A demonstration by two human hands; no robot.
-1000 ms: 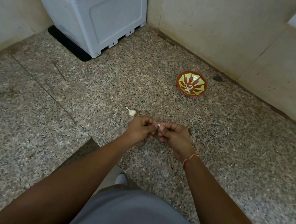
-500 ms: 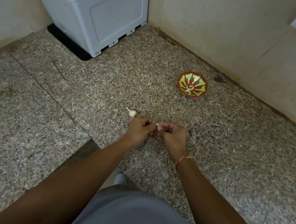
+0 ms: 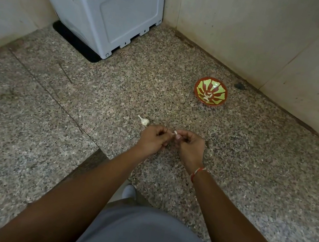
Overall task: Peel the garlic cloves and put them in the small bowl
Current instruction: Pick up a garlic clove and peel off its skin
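Change: both hands drawn slightly apart. Left hand [image 3: 152, 139] grip curled, contents hidden; right hand [image 3: 189, 145] pinches garlic clove [image 3: 175, 132] mid-table. Small bowl [image 3: 210, 91] toward far-right edge; spare clove [image 3: 144, 120] beside left hand.

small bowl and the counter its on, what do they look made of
Small bowl: probably glazed ceramic, possibly melamine; glossy red rim with a painted green and red pattern inside.
Counter: looks like polished granite, with a speckled grey, black and pink grain and a faint sheen; a seam line suggests joined slabs.
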